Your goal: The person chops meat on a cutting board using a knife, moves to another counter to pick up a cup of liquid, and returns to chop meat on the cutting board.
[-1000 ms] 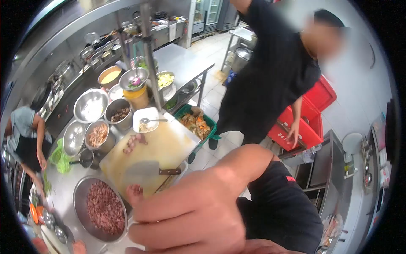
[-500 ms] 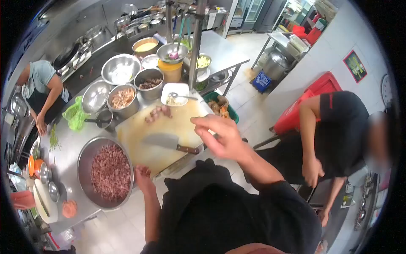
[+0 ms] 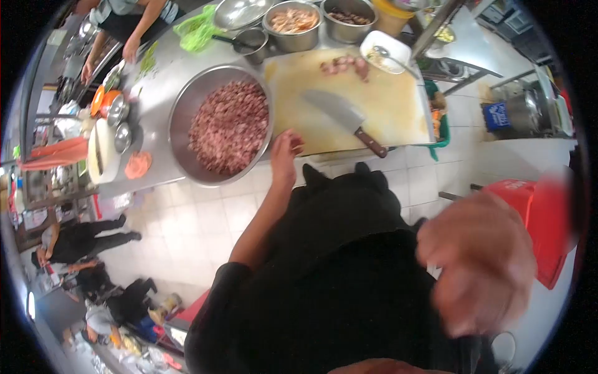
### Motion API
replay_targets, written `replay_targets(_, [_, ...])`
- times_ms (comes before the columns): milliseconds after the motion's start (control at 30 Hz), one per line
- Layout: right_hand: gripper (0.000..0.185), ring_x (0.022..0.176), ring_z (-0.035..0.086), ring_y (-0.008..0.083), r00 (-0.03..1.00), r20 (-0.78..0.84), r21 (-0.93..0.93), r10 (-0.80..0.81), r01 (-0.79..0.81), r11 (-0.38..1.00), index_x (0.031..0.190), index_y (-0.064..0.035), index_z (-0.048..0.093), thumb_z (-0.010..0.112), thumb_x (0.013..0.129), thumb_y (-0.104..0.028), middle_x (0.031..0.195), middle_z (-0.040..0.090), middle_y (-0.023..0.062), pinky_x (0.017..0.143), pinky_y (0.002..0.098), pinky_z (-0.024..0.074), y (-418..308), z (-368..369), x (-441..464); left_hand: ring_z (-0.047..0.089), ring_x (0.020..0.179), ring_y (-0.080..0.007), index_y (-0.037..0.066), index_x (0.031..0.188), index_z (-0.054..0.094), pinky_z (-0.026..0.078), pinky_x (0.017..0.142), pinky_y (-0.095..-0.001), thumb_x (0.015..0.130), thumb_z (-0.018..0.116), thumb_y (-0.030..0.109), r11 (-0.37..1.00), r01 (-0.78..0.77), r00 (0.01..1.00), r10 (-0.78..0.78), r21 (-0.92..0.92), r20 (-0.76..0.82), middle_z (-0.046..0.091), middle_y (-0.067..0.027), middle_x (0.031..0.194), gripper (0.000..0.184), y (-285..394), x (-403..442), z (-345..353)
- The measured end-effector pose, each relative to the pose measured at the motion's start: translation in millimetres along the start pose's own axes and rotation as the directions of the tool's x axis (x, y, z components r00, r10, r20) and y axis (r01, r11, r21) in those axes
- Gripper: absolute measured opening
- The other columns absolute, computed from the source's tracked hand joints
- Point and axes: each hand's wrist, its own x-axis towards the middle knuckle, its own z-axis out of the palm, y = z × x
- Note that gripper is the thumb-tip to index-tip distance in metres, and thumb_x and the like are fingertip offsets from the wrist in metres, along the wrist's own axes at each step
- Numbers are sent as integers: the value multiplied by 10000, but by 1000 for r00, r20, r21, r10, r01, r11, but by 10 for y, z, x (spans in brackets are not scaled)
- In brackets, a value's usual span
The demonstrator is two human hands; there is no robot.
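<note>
My left hand (image 3: 287, 149) is at the front edge of the cutting board (image 3: 398, 128), beside the rim of a large metal bowl (image 3: 177, 134). Its fingers are loosely bent and apart, with nothing visible in them. Finely diced pinkish-red pieces (image 3: 229, 128) lie in that bowl. My right hand (image 3: 479, 262) is raised close to the camera at the right, smeared by motion, so its fingers are unclear. On the board a cleaver (image 3: 336, 111) lies flat, its wooden handle towards the front edge and untouched. Several pinkish chunks (image 3: 344, 64) sit near the board's back edge.
Behind the board stand a white dish (image 3: 385, 47) with a spoon and metal pots (image 3: 293, 38) of food. A green plastic bag (image 3: 196, 29) lies at the back left, near another person's hand (image 3: 131, 48). A red bin (image 3: 536, 212) stands at right; several people are at lower left.
The view has swung down and to the right. My right hand has moved from above the board to close by the camera. The left hand stays between bowl and board.
</note>
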Motion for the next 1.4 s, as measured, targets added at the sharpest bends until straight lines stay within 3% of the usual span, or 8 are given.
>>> replay_targets(167, [171,801,694,273,881,400,171,-253,200,965,1049,-48,681,641,930,-164,920,715,148,650,409,544,-76,85,446,687,999,-178,55,1301,640,537,841,-331,1127,509,319,1000,-9,1000,9,-5,-26,717,-79,1110,343,11,-100,45])
replay_targets(433, [184,780,702,262,414,763,340,-496,396,853,1023,-46,694,667,893,-174,907,722,137,630,404,547,49,477,849,676,1036,-199,42,1342,604,541,888,-357,1136,487,317,994,-104,969,109,32,-223,710,-96,1155,363,-6,-552,-201])
replay_targets(567, [191,770,707,256,218,825,377,-522,477,794,1009,-45,700,681,874,-179,901,725,131,619,401,548,132,516,949,683,1029,-203,21,1343,604,555,894,-358,1119,517,313,990,-135,894,137,35,-426,713,-118,1155,378,0,-911,-241])
replay_targets(867, [208,746,716,244,-14,703,608,-711,531,591,979,-43,714,711,832,-191,887,733,119,596,396,551,433,-66,901,665,1067,-269,51,1415,544,532,957,-458,1104,537,430,961,-274,663,223,46,-715,696,-153,1191,490,-482,-1869,-42])
replay_targets(1000, [216,736,721,238,-133,703,604,-699,632,487,965,-42,720,724,814,-196,881,736,114,586,394,553,431,-181,833,673,1016,-258,90,1399,559,538,921,-455,1101,553,385,945,-319,429,73,-75,-900,705,-135,1148,419,-896,-2341,386])
replay_targets(1067, [220,730,723,235,-172,689,597,-704,684,418,959,-42,723,731,804,-198,878,738,111,581,392,553,374,-165,782,677,989,-244,72,1357,574,540,868,-429,1089,569,395,887,-430,498,75,-171,-864,707,-131,1145,419,-1261,-2664,488])
replay_targets(1233, [303,774,745,332,-100,571,777,-815,385,498,1090,-15,692,721,827,-162,878,736,173,648,451,574,742,146,324,683,989,-242,53,1356,588,546,857,-407,1082,559,395,873,-478,279,47,-96,-959,712,-142,1146,439,-1957,-3406,858])
replay_targets(1400, [493,835,709,421,-293,644,759,-707,123,640,1386,-71,595,703,925,-209,930,738,181,739,504,562,976,536,-434,677,968,-225,56,1333,594,540,829,-387,1066,577,426,938,-338,-44,-101,-81,-994,711,-129,1126,456,-2331,-4087,1344])
